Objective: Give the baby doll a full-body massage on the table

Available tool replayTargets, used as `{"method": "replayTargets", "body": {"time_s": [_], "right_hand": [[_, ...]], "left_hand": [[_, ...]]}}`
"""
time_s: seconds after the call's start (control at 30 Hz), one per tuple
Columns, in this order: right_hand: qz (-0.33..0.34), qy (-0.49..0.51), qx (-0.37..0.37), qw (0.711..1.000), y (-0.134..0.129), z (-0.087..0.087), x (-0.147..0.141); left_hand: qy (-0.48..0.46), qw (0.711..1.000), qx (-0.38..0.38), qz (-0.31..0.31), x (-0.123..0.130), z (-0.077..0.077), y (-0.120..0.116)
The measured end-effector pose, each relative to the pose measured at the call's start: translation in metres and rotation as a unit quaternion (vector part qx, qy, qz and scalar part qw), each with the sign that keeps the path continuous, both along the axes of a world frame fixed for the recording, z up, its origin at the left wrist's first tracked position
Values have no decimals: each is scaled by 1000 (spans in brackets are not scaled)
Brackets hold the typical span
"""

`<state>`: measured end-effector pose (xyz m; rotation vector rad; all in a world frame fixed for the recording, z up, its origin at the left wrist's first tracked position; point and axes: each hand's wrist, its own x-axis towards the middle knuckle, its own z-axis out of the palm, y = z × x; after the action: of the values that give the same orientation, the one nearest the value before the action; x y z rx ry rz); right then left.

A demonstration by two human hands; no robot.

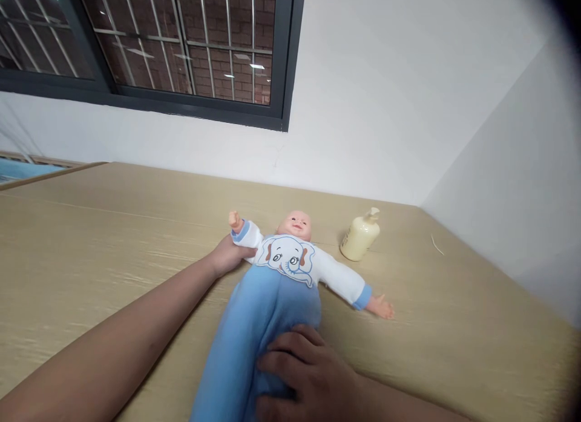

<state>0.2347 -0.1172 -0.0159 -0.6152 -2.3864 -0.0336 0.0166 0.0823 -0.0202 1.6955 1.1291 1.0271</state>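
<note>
A baby doll (284,301) lies on its back on the wooden tabletop, its head toward the wall. It wears a white top with an elephant face and light blue trousers, and both arms are spread out. My left hand (229,255) is closed at the doll's side, under its raised arm; the thumb shows against the white top and the other fingers are hidden. Across the trousers lies my right hand (308,373), fingers apart and slightly bent, touching the blue cloth. The lower ends of the trousers run out of view.
To the right of the doll's head stands a cream pump bottle (361,235). A short pale string (437,244) lies farther right on the wooden tabletop (136,228). White walls (363,107) border the back and right, with a dark-framed barred window (285,77) above.
</note>
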Motion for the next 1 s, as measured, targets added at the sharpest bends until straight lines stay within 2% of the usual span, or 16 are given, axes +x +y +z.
{"method": "replayTargets", "body": {"time_s": [0.13, 0.23, 0.37, 0.53, 0.63, 0.77, 0.9, 1.0], "right_hand": [[-5, 16, 49, 999, -3, 2, 3], [-51, 48, 79, 994, -8, 11, 12], [-116, 95, 7, 989, -7, 19, 28], [-197, 136, -60, 969, 13, 13, 42], [-198, 154, -89, 964, 28, 8, 46], [-198, 175, -151, 953, 40, 6, 46], [-197, 156, -163, 954, 41, 8, 44], [-207, 146, -153, 955, 41, 10, 43]], "left_hand": [[16, 1000, -2, -17, -1, 2, -1], [44, 999, 0, -18, -1, 5, -3], [87, 996, 7, -19, 0, 9, -8], [158, 986, 55, -23, 8, 19, -17], [260, 957, 124, -41, 16, 28, -24], [342, 926, 151, -54, 24, 37, -31], [365, 915, 166, -45, 25, 38, -33], [349, 922, 160, -46, 25, 39, -33]]}}
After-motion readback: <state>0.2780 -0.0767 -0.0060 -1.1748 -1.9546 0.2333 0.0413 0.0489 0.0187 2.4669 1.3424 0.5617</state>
